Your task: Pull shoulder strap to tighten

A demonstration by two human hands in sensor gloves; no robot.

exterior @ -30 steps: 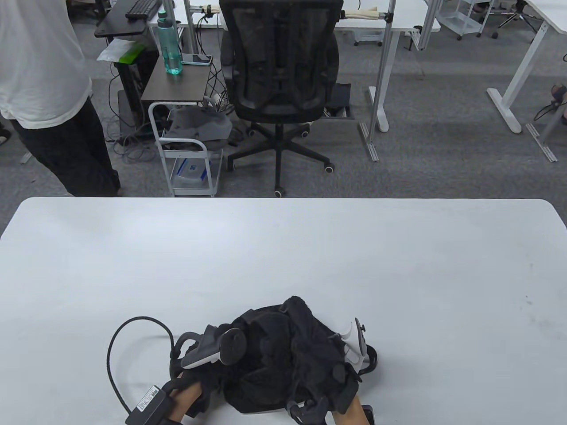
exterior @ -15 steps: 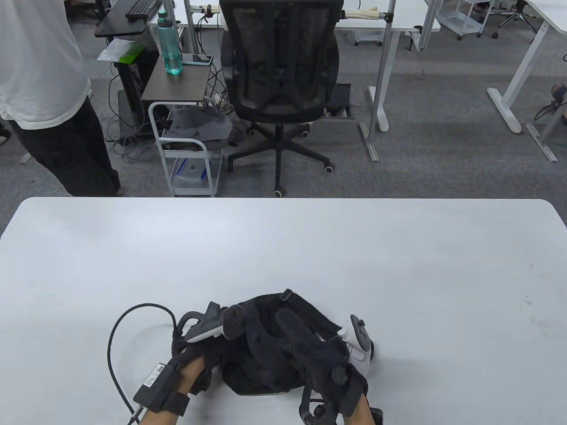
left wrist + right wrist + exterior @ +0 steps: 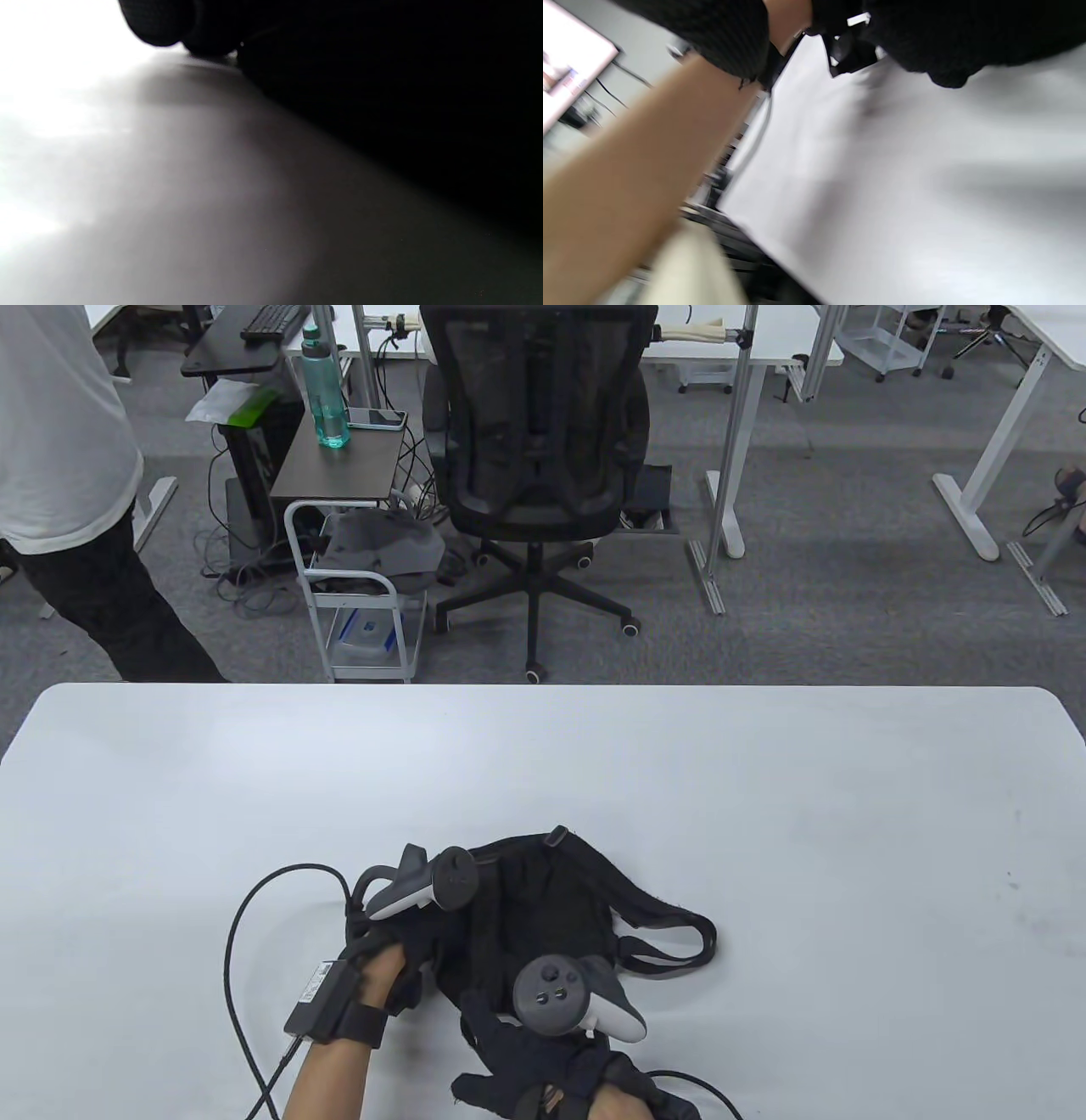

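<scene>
A black bag [image 3: 543, 916] lies crumpled on the white table [image 3: 764, 814] near its front edge. Its shoulder strap [image 3: 679, 937] curls in a flat loop out to the right. My left hand [image 3: 407, 950] sits against the bag's left side, its fingers lost in the dark fabric. In the left wrist view, two fingertips [image 3: 157, 25] touch the table beside the dark bag [image 3: 403, 106]. My right hand [image 3: 509, 1052] lies at the bag's near edge with fingers spread, holding nothing, clear of the strap. The right wrist view is blurred and shows my left forearm [image 3: 628, 169].
A black cable [image 3: 233, 950] arcs from my left wrist over the table. Beyond the far edge stand an office chair [image 3: 539, 432], a small white cart [image 3: 356, 594] and a person in a white shirt [image 3: 68, 475] at the far left.
Both hands pushed the bag away from the front edge and it spread flat. My right hand came off the bag's right side and swung to its near edge. The strap loop now shows.
</scene>
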